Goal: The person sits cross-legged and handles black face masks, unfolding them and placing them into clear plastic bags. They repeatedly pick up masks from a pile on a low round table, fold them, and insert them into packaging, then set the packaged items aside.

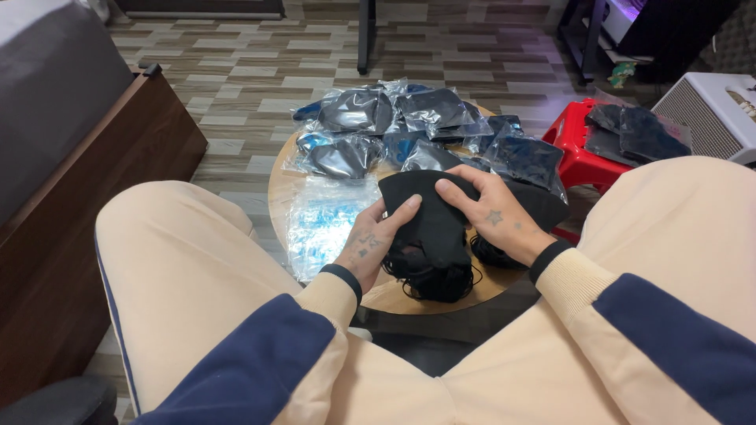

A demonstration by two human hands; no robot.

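Both hands hold a black fabric face mask (pixel 429 214) above a small round wooden table (pixel 277 185). My left hand (pixel 370 244) grips its lower left edge with the thumb on top. My right hand (pixel 488 212) presses fingers on its upper right part. Under the mask lies a heap of more black masks (pixel 437 277) with thin ear loops. An empty clear plastic bag with blue print (pixel 327 224) lies flat just left of my left hand.
Several clear bags with dark masks inside (pixel 409 126) crowd the table's far half. A red plastic stool (pixel 575 149) at the right carries more dark masks (pixel 634 134). A dark wooden bed frame (pixel 87 212) stands at the left, a white ribbed box (pixel 709 110) far right.
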